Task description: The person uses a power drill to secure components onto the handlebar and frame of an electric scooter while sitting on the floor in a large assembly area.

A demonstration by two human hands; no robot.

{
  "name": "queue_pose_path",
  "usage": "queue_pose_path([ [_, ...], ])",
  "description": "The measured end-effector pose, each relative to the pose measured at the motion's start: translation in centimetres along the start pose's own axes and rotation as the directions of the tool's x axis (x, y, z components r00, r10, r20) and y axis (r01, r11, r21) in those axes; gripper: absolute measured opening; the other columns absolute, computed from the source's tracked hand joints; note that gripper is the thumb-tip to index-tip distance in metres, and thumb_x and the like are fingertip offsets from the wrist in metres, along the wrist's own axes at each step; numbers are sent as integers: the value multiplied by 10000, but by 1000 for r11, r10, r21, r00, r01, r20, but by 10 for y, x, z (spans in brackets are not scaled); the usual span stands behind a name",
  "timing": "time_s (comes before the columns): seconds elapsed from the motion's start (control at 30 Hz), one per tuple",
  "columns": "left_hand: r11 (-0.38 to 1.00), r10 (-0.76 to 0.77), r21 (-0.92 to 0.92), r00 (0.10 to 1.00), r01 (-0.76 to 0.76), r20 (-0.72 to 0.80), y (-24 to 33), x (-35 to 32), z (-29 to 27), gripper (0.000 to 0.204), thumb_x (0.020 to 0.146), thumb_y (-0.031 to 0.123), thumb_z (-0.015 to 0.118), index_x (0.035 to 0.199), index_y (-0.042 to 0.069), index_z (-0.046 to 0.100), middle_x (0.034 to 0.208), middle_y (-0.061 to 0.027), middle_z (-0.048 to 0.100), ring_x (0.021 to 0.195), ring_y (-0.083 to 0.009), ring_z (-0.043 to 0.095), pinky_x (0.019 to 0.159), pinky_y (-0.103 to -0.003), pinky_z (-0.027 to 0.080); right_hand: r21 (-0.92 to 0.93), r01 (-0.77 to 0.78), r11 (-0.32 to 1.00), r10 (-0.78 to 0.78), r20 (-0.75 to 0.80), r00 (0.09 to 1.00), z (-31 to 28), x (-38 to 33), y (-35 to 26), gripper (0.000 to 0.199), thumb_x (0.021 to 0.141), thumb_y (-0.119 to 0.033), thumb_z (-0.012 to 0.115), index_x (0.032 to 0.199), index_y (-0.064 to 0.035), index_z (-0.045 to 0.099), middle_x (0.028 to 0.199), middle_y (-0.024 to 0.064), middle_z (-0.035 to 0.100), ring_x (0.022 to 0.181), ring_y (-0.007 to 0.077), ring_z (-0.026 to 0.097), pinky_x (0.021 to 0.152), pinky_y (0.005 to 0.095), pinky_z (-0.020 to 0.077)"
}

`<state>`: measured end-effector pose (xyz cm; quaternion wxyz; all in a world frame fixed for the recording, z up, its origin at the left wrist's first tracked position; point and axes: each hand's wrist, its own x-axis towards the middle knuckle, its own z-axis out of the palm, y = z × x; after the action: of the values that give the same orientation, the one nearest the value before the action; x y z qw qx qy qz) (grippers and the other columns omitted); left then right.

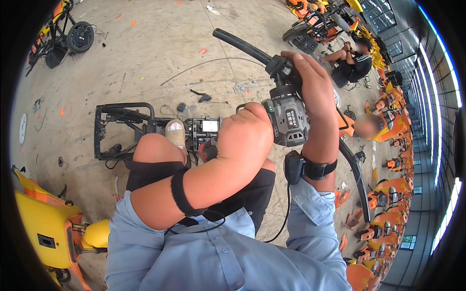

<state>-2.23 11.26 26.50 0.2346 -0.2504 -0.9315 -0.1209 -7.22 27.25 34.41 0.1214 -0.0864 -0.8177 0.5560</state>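
My left hand (pixel 245 138) is closed in a fist around the handle of a grey cordless power driver (pixel 287 119), whose nose points up. My right hand (pixel 315 92) wraps round a black handlebar (pixel 238 42) at its control bracket (pixel 279 65), just above the driver's tip. The bar's grip sticks out to the upper left, and its other end curves down to the right (pixel 354 169). Both wrists carry black straps. What the driver's tip touches is hidden by my fingers.
A black metal scooter frame (pixel 121 128) lies on the concrete floor beyond my knee (pixel 155 148). A yellow scooter body (pixel 43 223) is at the lower left and a wheel (pixel 80 36) at the upper left. Two people (pixel 354 58) sit among orange scooters (pixel 388 194) along the right.
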Motion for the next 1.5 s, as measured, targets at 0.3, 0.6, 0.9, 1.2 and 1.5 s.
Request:
queue_pose_path([
  [0.3, 986, 5, -165, 1000, -4, 4, 3, 3, 16, 263, 724, 117, 679, 906, -7, 535, 662, -72, 605, 557, -212, 657, 532, -316, 528, 128, -50, 991, 50, -1, 999, -2, -7, -5, 355, 1054, -246, 508, 1209, 29, 671, 999, 69, 689, 869, 117, 618, 780, 280, 508],
  [0.6, 895, 69, -445, 995, -32, 68, -18, 5, 23, 407, 664, 135, 758, 964, -22, 531, 731, -105, 646, 635, -262, 688, 626, -345, 535, 147, -3, 989, 1, 16, 1000, -5, 2, 5, 310, 1037, -189, 544, 1225, 22, 673, 1048, 54, 690, 915, 101, 620, 833, 262, 501],
  [0.9, 550, 196, -829, 950, 98, 243, -80, 30, 32, 427, 686, 186, 764, 1058, 58, 600, 853, -196, 713, 870, -406, 683, 719, -463, 543, -59, 59, 997, -60, -25, 998, -3, 5, 8, 298, 1033, -202, 561, 1227, -12, 685, 1102, 35, 684, 1035, 101, 584, 941, 264, 448],
  [1.2, -135, 629, -925, 752, 355, 197, -144, 77, 78, 401, 741, 46, 697, 1140, 10, 673, 928, -75, 716, 771, -140, 656, 709, -306, 543, 30, 11, 999, -11, -16, 1000, 10, 7, 0, 286, 1036, -196, 563, 1196, 5, 690, 1082, 41, 689, 971, 100, 614, 887, 256, 479],
  [1.5, -232, 853, -673, 479, 703, 206, -159, 111, 96, 394, 674, 50, 655, 1056, -34, 699, 720, -91, 685, 622, -166, 660, 612, -297, 523, 62, -11, 998, 9, 19, 1000, 9, 8, -1, 338, 1046, -186, 490, 1223, 65, 632, 1142, 133, 693, 1037, 185, 654, 951, 311, 497],
])
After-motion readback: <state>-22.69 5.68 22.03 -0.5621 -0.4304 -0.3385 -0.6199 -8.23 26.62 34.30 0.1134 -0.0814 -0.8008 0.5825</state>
